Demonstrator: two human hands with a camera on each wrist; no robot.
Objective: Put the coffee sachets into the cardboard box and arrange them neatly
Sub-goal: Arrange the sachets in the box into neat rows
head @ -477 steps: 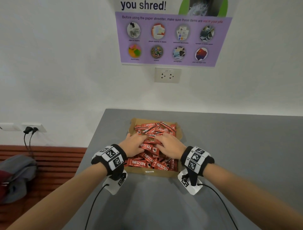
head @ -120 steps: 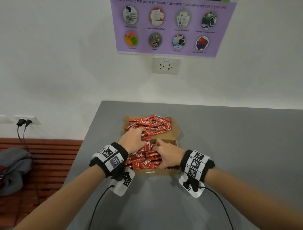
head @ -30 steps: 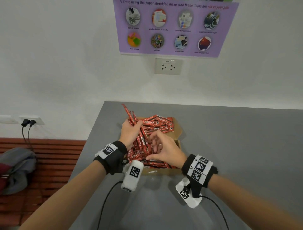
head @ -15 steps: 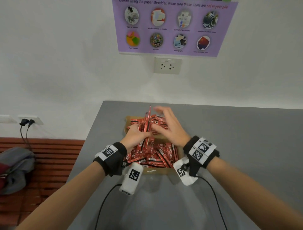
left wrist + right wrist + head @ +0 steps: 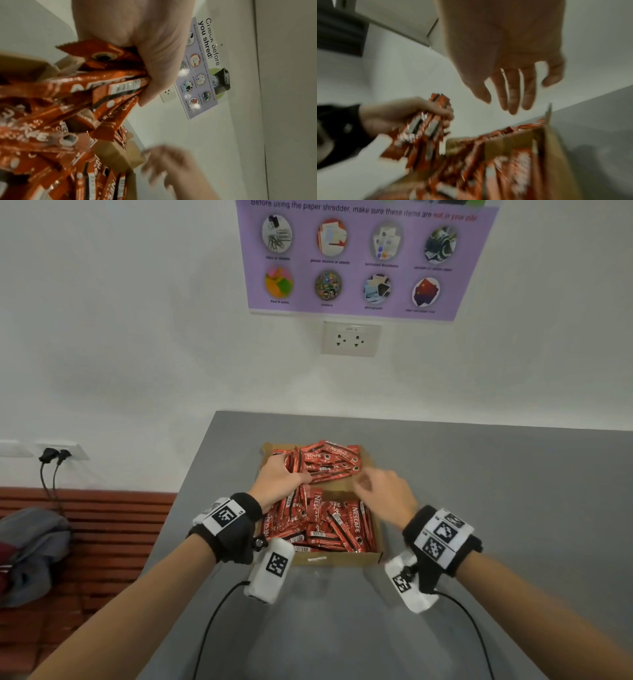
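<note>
A shallow cardboard box (image 5: 339, 558) on the grey table is full of red coffee sachets (image 5: 337, 523), split by a cardboard divider (image 5: 334, 485). My left hand (image 5: 279, 477) grips a bundle of sachets (image 5: 109, 86) at the box's left side, the bundle (image 5: 423, 129) held above the others. My right hand (image 5: 383, 491) hovers over the divider at the right with fingers (image 5: 513, 94) spread and straight, holding nothing. More sachets (image 5: 329, 458) lie heaped in the far half of the box.
The grey table (image 5: 496, 491) stands against a white wall with a socket (image 5: 350, 338) and a purple poster (image 5: 363, 258). To the left lies a wooden bench (image 5: 102, 529) with a grey bundle of cloth (image 5: 30, 546).
My left hand has lowered its bundle from upright to lying over the box's left side. My right hand has drawn back from the far heap toward the divider, empty.
</note>
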